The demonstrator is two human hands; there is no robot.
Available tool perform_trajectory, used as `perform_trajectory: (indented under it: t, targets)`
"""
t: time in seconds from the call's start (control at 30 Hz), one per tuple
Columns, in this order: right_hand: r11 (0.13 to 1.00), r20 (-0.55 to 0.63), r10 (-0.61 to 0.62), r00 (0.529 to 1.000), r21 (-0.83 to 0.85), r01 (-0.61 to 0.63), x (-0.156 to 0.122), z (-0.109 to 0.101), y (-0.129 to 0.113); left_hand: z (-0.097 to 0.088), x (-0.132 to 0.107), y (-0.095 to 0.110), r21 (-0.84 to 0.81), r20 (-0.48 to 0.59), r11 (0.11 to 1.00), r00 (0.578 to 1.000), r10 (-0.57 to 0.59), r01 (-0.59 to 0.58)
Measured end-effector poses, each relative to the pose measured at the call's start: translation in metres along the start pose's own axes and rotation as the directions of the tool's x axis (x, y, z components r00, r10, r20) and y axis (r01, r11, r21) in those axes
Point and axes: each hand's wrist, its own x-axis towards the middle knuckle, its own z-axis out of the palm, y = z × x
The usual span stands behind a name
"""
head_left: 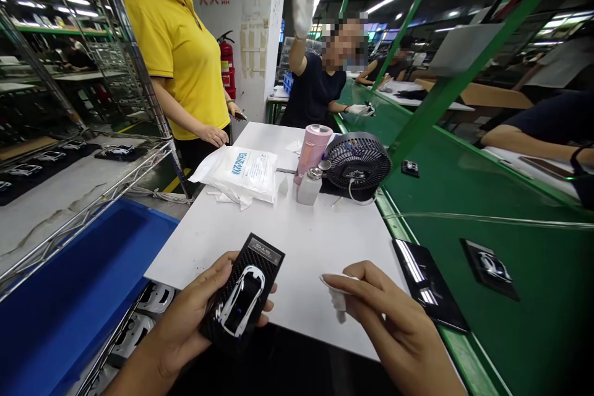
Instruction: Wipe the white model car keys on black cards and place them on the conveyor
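My left hand (195, 303) grips a black display base with a carbon-like pattern, a nameplate at its far end and a white-and-black model car (242, 301) on top. The base is tilted above the near edge of the white table (297, 247). To the right, my right hand (385, 309) pinches a crumpled white wipe (338, 300) between thumb and fingers. A gap separates the wipe from the car. Farther back stand a pump bottle (309, 187), a pink tumbler (313, 151) and a black fan (359, 166).
A white plastic pack (245, 173) lies at the table's back left. Along the right runs a green conveyor (547, 272) carrying model cars (492, 267); a black glossy panel (429, 284) rests on its edge. A wire rack (153, 154) stands left. Two people are beyond the table.
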Motion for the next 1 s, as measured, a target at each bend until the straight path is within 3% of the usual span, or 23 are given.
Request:
perform_trajectory:
  t: [0.13,0.33,0.57,0.7,0.83,1.0]
  targets:
    - [0.983,-0.122,0.068,0.990,0.177,-0.045,-0.006,0.018,-0.005,0.007,0.006,-0.003,-0.082,-0.019,0.995,0.998,0.056,-0.057]
    - [0.949,-0.108,0.000,0.994,0.312,0.034,-0.002,0.049,-0.023,0.016,0.007,-0.006,-0.141,-0.044,0.983,0.993,0.113,-0.118]
    - [0.955,-0.182,-0.077,0.980,0.268,0.124,0.001,0.074,-0.033,0.023,0.007,-0.007,-0.170,-0.005,0.982,0.997,0.083,-0.083]
    - [0.952,-0.184,-0.092,0.979,0.273,0.141,-0.008,0.076,-0.028,0.024,0.005,-0.005,-0.158,-0.038,0.982,0.994,0.099,-0.104]
    - [0.944,-0.115,-0.057,0.992,0.317,0.091,-0.013,0.064,-0.025,0.023,0.002,-0.004,-0.174,-0.079,0.979,0.993,0.093,-0.106]
    - [0.989,-0.197,-0.067,0.978,0.113,0.091,-0.010,0.063,-0.031,0.026,-0.001,-0.007,-0.112,-0.124,0.984,0.984,0.124,-0.138]
